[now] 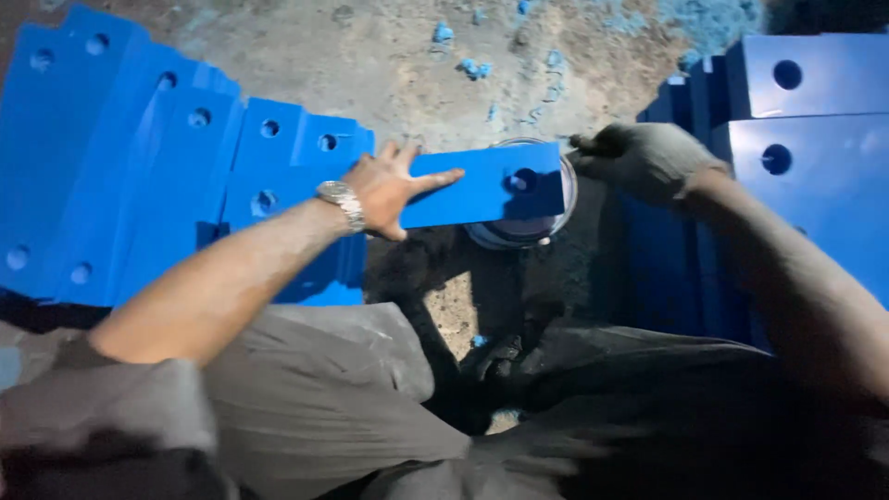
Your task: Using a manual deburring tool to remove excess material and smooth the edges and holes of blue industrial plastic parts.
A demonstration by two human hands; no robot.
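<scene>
While both hands, apart, steady a blue plate [482, 185] over a can [523, 218], blue stacks [139, 176] flank them.

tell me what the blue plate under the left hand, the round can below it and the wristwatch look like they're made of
Blue plate: looks like rigid painted metal or plastic; smooth, even blue with a clean round hole. Which one is unclear.
Round can: probably metal, going by its thin pale shiny rim; the contents look dark.
Wristwatch: metal, a silvery link band that glints on the left hand's wrist.
</scene>
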